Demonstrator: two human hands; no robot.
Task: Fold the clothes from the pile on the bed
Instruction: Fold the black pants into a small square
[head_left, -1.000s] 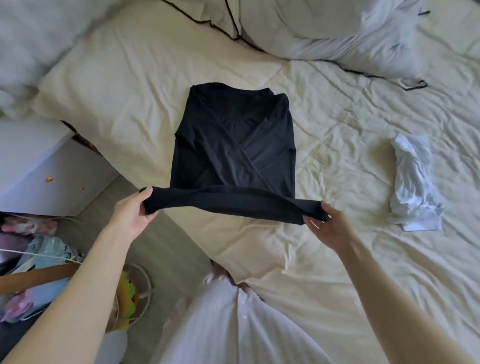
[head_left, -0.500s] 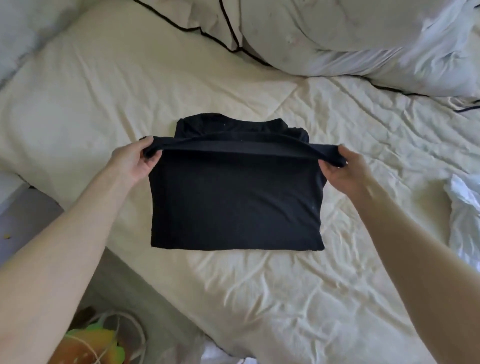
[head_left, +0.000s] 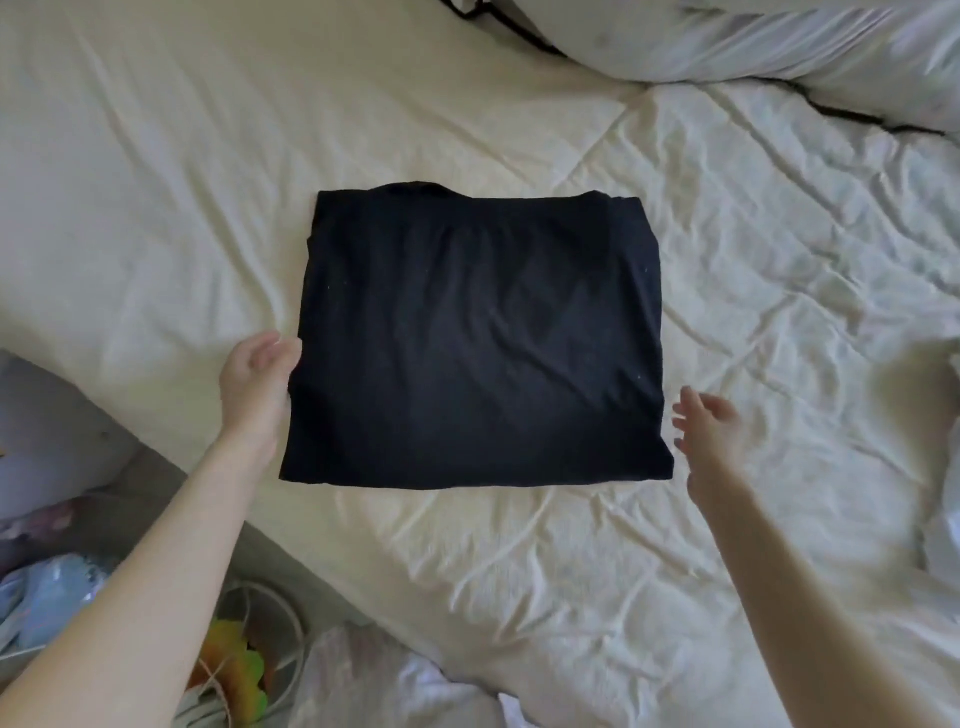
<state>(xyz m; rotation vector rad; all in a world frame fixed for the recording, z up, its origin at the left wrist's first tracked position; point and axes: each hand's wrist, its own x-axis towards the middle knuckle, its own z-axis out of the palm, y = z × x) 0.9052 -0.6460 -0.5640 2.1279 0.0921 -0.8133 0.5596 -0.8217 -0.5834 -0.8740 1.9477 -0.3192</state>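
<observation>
We see the black garment (head_left: 480, 338) lying folded into a flat rectangle on the cream bed (head_left: 519, 571), near its middle. Our left hand (head_left: 257, 382) lies at the garment's left edge, fingertips against the fabric, though we cannot tell whether it pinches it. Our right hand (head_left: 709, 434) hovers just beside the lower right corner, fingers spread and loose, grasping nothing.

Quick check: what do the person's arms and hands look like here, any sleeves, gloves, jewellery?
Both forearms are bare as far as the frame shows: no sleeves, no gloves. The left hand and right hand show no rings, watch or bracelets that can be made out. The right hand is slightly motion-blurred, so small details there are uncertain.
</observation>
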